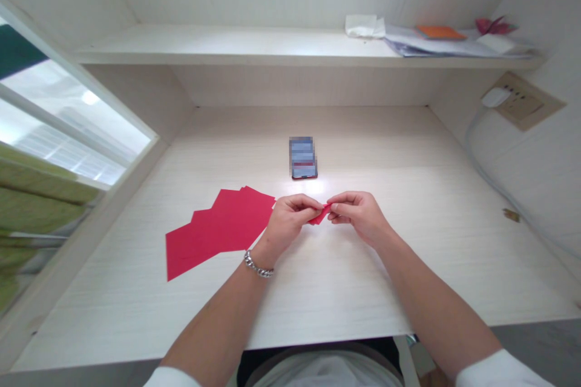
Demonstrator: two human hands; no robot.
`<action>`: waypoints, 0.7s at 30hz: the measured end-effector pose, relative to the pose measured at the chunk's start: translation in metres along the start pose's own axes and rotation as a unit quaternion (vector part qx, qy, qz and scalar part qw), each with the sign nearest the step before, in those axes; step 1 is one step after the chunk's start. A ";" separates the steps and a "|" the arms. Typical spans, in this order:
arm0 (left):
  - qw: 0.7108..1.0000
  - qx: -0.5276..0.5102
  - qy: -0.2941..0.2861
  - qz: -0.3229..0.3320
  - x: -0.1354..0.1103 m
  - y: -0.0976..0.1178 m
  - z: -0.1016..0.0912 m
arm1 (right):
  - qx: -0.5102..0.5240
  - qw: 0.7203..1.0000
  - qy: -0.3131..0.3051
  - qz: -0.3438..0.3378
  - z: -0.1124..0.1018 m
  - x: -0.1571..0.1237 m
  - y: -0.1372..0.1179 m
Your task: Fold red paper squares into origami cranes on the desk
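The left hand (293, 214) and right hand (358, 213) pinch a small folded red paper (321, 215) between their fingertips, above the desk (336, 290), just right of overlapping red sheets (222, 221) and nearer the person than the phone (303, 158).

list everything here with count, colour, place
desk: 1, pale, centre
shelf: 1, pale, top
sheets: several, red, desk's left
small piece: 1, red, centre
phone: 1, dark-edged, desk's middle
white item: 1, white, shelf
papers: several, white, shelf's right
orange item: 1, orange, on papers
pink item: 1, reddish, shelf's right
socket: 1, beige, right
plug: 1, white, in socket
cable: 1, whitish, right
brown item: 1, brown, beside cable
window: 1, pale, left
curtain: 1, green, left
bracelet: 1, silver, left wrist
sleeves: 2, white, bottom
left hand, right hand: 2, bare, pinching small piece
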State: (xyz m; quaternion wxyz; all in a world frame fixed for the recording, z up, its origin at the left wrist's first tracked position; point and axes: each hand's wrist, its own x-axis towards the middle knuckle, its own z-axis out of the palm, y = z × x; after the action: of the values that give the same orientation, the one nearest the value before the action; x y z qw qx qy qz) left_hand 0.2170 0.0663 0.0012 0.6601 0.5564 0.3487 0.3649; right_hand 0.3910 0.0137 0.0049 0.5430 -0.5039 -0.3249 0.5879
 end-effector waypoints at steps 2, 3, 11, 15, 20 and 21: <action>1.000 -0.003 -0.001 -0.003 0.000 -0.001 0.000 | 0.002 1.000 0.003 0.004 0.000 0.000 0.000; 1.000 -0.003 -0.001 -0.004 0.000 -0.002 0.000 | 0.004 1.000 0.007 0.008 0.000 0.001 0.000; 0.999 0.021 -0.002 0.031 0.000 0.000 -0.001 | 0.041 0.998 -0.005 0.050 0.003 -0.001 -0.005; 1.000 0.000 0.010 0.023 0.000 -0.002 -0.001 | 0.055 0.997 -0.013 0.049 0.002 -0.002 -0.008; 0.999 -0.041 0.018 -0.007 0.001 -0.003 0.000 | 0.059 0.997 -0.022 0.041 0.001 -0.003 -0.008; 0.999 -0.047 0.018 -0.010 0.001 -0.002 0.000 | 0.057 0.997 -0.027 0.038 0.001 -0.003 -0.008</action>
State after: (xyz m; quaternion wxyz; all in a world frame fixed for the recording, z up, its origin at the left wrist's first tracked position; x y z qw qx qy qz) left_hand 0.2179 0.0663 -0.0012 0.6830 0.5141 0.3488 0.3842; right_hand 0.3927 0.0127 0.0130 0.5390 -0.4684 -0.2860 0.6390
